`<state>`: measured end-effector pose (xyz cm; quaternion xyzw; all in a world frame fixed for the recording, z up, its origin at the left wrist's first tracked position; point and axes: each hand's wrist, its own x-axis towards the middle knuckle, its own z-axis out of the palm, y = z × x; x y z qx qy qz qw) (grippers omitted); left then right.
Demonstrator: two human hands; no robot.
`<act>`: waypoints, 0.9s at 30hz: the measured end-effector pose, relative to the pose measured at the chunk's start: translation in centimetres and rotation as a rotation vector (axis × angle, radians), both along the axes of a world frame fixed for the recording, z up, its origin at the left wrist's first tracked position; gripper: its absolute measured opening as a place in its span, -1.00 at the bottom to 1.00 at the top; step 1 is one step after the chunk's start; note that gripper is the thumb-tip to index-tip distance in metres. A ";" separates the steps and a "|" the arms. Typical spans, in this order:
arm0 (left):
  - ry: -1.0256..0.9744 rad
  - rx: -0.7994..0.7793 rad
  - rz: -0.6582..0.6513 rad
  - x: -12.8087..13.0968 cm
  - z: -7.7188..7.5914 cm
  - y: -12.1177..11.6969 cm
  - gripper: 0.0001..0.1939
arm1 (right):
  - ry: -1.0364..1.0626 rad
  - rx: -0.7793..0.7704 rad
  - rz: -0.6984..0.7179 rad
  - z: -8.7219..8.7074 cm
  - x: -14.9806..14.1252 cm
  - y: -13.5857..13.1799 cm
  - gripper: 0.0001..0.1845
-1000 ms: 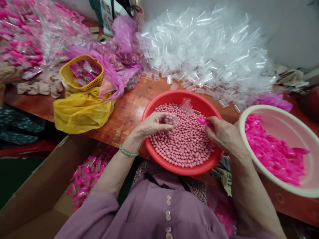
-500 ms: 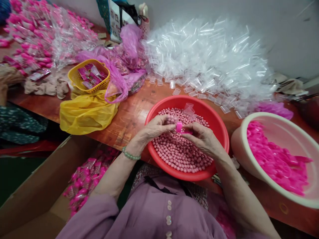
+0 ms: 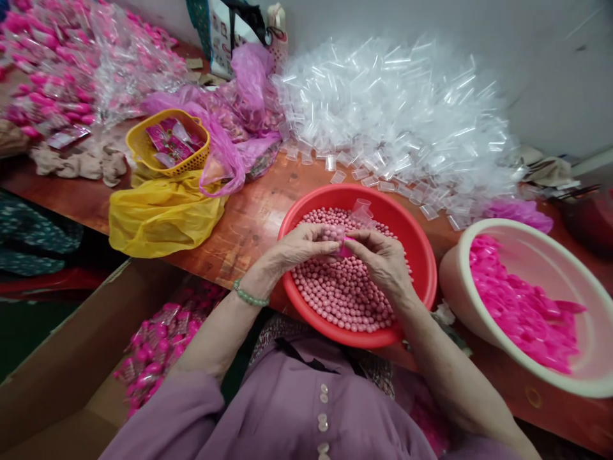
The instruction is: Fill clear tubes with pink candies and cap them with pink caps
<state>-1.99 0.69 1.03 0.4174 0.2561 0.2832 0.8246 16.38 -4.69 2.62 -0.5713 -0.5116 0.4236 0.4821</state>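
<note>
Pink beads cover the bottom of a red bowl, which stands on the tabletop, and just above these beads the two hands meet. The left hand holds a clear tube. Its grip is pinching the tube, with the thumb on the near side. The tube lies roughly sideways, one end toward the right hand, and it seems to contain beads. The grip of the right hand pinches a bright pink part at this end of the tube. Whether the part is already seated or only touches the edge, I cannot tell, because the fingers cover the joint.

To do this fitting well, in my judgement, the left grip should be steady but gentle, as the thin wall could bend under too much pressure. It is better to bring the part straight along the tube, not tilted, and to push evenly. The end to be covered is best turned a little upward, so that beads do not roll out. Working over the bowl is sensible, since any fallen bead lands among the others.

Loose tubes lie at the bowl's far side. At the right, a pale tub holds pink pieces.
</note>
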 end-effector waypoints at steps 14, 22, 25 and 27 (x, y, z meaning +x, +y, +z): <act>-0.116 -0.124 -0.226 -0.7 -0.5 1.8 -0.29 | 0.359 -0.120 -0.002 0.3 2.0 2.3 -0.59; -0.045 -0.053 -0.094 -0.3 -0.6 0.7 -0.65 | 0.259 0.060 0.041 0.9 1.4 3.5 -0.67; -0.044 -0.056 -0.129 -0.3 -0.5 0.6 -0.63 | 0.228 0.120 0.070 0.9 0.7 4.1 -0.70; -0.056 -0.058 -0.152 -0.3 -0.5 0.7 -0.62 | 0.204 0.143 0.088 0.9 0.2 4.3 -0.70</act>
